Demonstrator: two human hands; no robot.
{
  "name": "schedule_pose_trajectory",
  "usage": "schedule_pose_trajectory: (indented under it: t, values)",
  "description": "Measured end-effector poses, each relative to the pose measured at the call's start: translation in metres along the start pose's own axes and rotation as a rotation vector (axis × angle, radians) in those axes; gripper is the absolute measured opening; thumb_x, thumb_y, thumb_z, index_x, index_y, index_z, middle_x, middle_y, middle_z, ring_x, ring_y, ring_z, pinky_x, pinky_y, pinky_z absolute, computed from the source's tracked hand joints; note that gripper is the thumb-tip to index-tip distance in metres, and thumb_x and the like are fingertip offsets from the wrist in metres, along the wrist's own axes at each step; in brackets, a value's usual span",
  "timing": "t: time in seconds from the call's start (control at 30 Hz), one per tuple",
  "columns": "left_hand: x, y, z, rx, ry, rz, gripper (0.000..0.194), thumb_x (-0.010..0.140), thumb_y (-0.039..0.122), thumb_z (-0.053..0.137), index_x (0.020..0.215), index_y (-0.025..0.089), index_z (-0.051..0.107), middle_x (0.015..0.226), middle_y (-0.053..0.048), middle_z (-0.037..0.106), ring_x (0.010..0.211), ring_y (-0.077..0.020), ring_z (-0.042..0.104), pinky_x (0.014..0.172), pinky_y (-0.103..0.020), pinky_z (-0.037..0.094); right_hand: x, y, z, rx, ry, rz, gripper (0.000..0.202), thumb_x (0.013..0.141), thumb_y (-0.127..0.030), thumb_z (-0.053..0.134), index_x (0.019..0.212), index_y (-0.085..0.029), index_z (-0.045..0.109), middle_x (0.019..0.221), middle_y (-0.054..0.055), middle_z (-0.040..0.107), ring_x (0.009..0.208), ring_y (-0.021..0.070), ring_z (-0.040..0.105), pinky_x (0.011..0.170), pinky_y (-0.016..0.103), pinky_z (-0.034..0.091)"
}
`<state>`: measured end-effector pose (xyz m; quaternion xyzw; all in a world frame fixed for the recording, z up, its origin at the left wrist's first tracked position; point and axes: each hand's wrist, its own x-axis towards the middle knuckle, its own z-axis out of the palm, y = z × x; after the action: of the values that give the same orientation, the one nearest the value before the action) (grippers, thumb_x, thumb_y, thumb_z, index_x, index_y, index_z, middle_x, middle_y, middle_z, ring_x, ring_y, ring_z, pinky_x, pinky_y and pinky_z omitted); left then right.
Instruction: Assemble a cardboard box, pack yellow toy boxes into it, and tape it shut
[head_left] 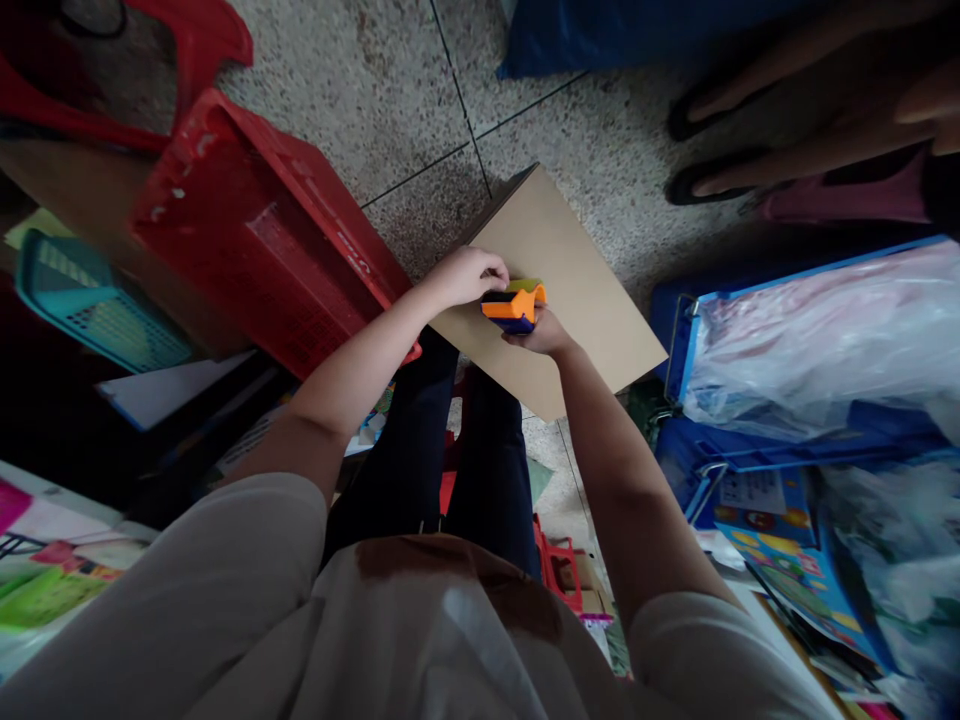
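Observation:
Over a brown cardboard box (pixel 592 270), my right hand (pixel 545 332) is wrapped round an orange and dark blue tape dispenser (pixel 517 306). A yellowish part shows along the dispenser's far side. My left hand (pixel 469 276) is just left of the dispenser, its fingers curled together near that yellowish part. Whatever lies between those fingertips is too small to make out. The box's top is a flat, plain panel lying at an angle in front of my legs.
To the left stand a red plastic crate (pixel 285 250) and a teal basket (pixel 101 300). Blue crates (pixel 679 350) with clear plastic bags (pixel 817 350) are at the right. Another person's feet (pixel 720 180) rest on the speckled floor (pixel 360 90) at the upper right.

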<state>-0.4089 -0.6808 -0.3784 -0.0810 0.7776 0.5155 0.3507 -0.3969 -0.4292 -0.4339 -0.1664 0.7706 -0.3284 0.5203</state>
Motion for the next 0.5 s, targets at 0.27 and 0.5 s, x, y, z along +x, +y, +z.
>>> schedule_pose_trajectory:
  t: [0.27, 0.5]
  values:
    - [-0.031, 0.040, 0.021, 0.371, 0.190, -0.067, 0.022, 0.098, 0.007, 0.060, 0.095, 0.021, 0.076, 0.107, -0.008, 0.080, 0.121, -0.0300, 0.066, 0.111, -0.050, 0.041, -0.011, 0.005, -0.001, 0.185, -0.015, 0.003, 0.033, 0.067, -0.023, 0.086, 0.099, -0.024, 0.078, 0.115, 0.009, 0.080, 0.122, 0.0329, 0.072, 0.112, 0.051, 0.059]
    - [-0.044, 0.063, 0.012, 0.375, 0.323, -0.063, 0.022, 0.104, 0.010, 0.056, 0.097, 0.022, 0.074, 0.102, -0.008, 0.080, 0.122, -0.0308, 0.066, 0.116, -0.055, 0.039, -0.009, 0.003, -0.012, 0.242, -0.033, 0.100, 0.046, 0.066, -0.015, 0.089, 0.111, -0.022, 0.078, 0.126, 0.011, 0.078, 0.120, 0.0316, 0.070, 0.120, 0.050, 0.050]
